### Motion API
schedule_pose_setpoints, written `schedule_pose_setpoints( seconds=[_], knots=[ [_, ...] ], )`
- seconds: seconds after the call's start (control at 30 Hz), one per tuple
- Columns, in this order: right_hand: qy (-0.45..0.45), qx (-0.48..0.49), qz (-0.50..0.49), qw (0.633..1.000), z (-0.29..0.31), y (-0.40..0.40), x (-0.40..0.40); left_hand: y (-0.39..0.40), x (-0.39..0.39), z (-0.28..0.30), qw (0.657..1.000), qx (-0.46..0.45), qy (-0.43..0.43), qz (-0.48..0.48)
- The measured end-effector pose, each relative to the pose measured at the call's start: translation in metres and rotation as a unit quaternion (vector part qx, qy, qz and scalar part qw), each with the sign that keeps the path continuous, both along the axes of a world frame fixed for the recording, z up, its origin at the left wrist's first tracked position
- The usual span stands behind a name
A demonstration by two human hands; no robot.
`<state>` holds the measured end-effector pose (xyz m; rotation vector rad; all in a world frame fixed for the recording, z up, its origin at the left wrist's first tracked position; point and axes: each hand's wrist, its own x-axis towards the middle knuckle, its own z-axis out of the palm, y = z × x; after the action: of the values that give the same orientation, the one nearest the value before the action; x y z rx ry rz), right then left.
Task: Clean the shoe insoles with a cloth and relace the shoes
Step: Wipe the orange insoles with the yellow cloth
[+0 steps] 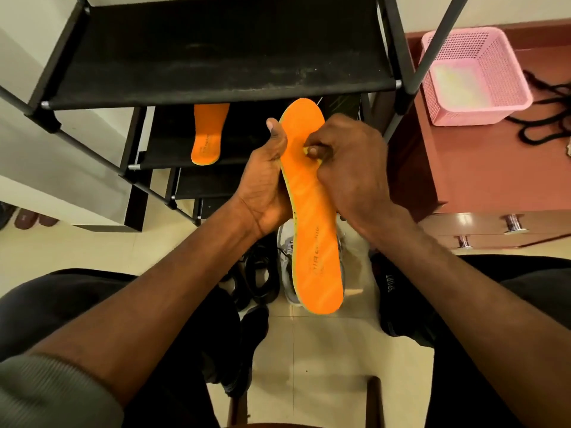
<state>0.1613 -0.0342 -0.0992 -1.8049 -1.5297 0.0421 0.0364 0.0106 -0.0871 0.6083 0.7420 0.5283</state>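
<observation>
My left hand (267, 177) grips an orange insole (312, 230) by its left edge, thumb up beside the toe end. My right hand (349, 159) has its fingers curled and presses on the insole's upper half; a small yellowish bit of cloth (309, 151) shows at the fingertips, mostly hidden. A second orange insole (207, 137) lies on a lower shelf of the black shoe rack (216, 50). On the floor under the held insole stands a grey-white shoe (289, 257), with a black shoe (258, 276) to its left. Black laces (547, 118) lie on the brown cabinet.
A pink plastic basket (475, 72) sits on the brown cabinet (469, 180) at the right, whose drawers have metal handles. My legs in dark trousers frame the tiled floor. Brown slippers (34, 219) sit at far left.
</observation>
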Motion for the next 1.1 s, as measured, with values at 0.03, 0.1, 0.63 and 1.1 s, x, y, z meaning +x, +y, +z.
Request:
schedule_pose_setpoints(
  seconds=[0.03, 0.1, 0.63, 1.1],
  knots=[
    [-0.013, -0.002, 0.028, 1.000, 0.000, -0.003, -0.010, 0.001, -0.002, -0.001, 1.000, -0.007, -0.005, -0.002],
    [-0.041, -0.006, 0.047, 0.998, -0.001, -0.007, -0.014, 0.003, -0.004, -0.001, 1.000, -0.010, -0.010, -0.005],
    [0.038, -0.022, 0.017, 0.999, 0.010, -0.005, -0.010, 0.002, -0.001, -0.002, 0.999, -0.019, -0.015, -0.029],
    [0.033, -0.071, -0.052, 0.996, 0.015, -0.005, 0.011, 0.001, 0.000, 0.002, 0.999, -0.010, -0.018, -0.029]
  ],
)
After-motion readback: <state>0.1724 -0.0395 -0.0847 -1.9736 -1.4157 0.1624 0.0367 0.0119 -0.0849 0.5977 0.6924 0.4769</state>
